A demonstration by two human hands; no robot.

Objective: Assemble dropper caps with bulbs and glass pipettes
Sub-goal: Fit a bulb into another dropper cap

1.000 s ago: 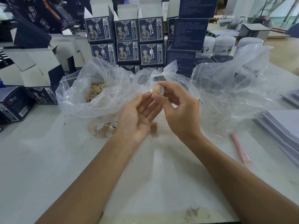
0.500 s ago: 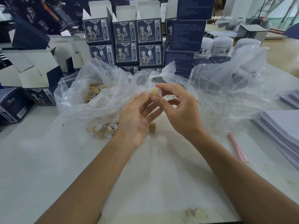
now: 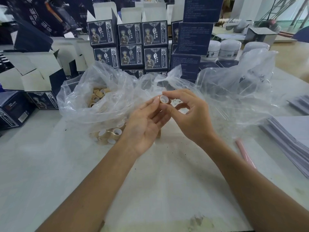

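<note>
Since a second ago, both hands have drifted slightly toward 3 o'clock and the cap (image 3: 164, 99) has turned so its white-lined mouth faces the camera. It sits pinched between thumb and forefinger of the right hand (image 3: 189, 114), while the left hand (image 3: 143, 124) lies with straight fingers whose tips touch the cap's side.

Largest risk: the clear bag (image 3: 103, 97) at 10 o'clock, slumped and open, could shed more caps onto the table (image 3: 50, 181), as a few loose caps (image 3: 110, 133) already lie against its base. The pinch itself is light, so the cap could pop out and roll (it is round and slick-looking, I judge).

Hard to read: the second bag (image 3: 234, 91) at 2 o'clock shows no clear contents. No bulb or pipette is plainly visible; the pink stick (image 3: 245, 152) at 4 o'clock is unidentified. Whether the cap has a bulb inside cannot be told.
</note>
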